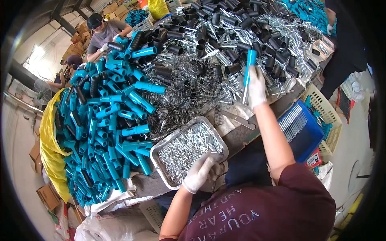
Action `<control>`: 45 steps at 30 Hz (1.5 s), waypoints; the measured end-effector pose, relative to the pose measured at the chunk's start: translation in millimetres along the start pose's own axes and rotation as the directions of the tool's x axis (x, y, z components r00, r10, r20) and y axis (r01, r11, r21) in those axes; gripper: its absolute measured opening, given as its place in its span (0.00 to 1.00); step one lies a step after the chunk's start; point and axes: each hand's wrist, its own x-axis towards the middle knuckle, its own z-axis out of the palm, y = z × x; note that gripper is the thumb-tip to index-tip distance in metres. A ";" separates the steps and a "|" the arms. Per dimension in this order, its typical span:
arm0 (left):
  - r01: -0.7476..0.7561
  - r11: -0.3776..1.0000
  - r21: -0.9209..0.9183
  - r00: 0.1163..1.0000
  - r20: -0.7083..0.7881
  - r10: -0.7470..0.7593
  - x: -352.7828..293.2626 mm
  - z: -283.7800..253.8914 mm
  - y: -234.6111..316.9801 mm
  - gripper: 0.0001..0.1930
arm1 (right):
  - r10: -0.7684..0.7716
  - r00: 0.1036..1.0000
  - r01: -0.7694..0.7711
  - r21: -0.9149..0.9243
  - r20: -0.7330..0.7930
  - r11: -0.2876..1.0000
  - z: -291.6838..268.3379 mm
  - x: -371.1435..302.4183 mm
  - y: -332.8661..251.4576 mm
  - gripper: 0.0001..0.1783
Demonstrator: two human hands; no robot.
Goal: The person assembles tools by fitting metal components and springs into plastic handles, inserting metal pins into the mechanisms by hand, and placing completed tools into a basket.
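Note:
My right hand (256, 89), in a white glove, is closed around a teal plastic tube (250, 64) held upright over the heap. A thin metal rod (245, 94) shows below the tube beside my fingers. Lower down, my left hand (199, 173), gloved too, is over the near right edge of a white tray (155, 162). Its fingers are curled together, and whatever they hold is too small or hidden to make out. Small metal pins (203, 138) and short metal fittings (173, 160) fill the tray. Black coil springs (181, 86) lie loose beyond it.
Teal handle-like parts (108, 120) pile up on the left beside a yellow sack (52, 140). Black tubes and metal rods (225, 24) cover the far table. On the right are a blue bin (311, 134) of rods and a cream crate (335, 124). A co-worker (106, 34) stands at far left.

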 end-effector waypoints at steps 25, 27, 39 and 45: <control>-0.131 0.788 0.601 0.865 -0.319 0.387 5.8 -32.7 50.2 0.09 | 0.532 0.099 -0.609 -0.371 0.841 0.701 -54.6 -175.5 -8.9 0.18; -0.125 0.736 0.666 0.892 -0.249 0.377 3.1 -31.2 63.1 0.09 | 0.549 0.080 -0.561 -0.417 0.832 0.715 -53.3 -171.7 -10.2 0.17; 0.116 0.475 0.872 0.843 -0.339 0.417 65.3 30.7 78.0 0.15 | -0.041 0.693 0.337 -0.273 0.720 0.901 -34.7 -161.3 0.3 0.33; 0.383 0.282 0.880 0.876 -0.443 0.191 127.9 6.6 47.2 0.19 | 0.484 0.819 -0.452 -0.174 0.309 0.875 -32.3 -127.7 6.9 0.22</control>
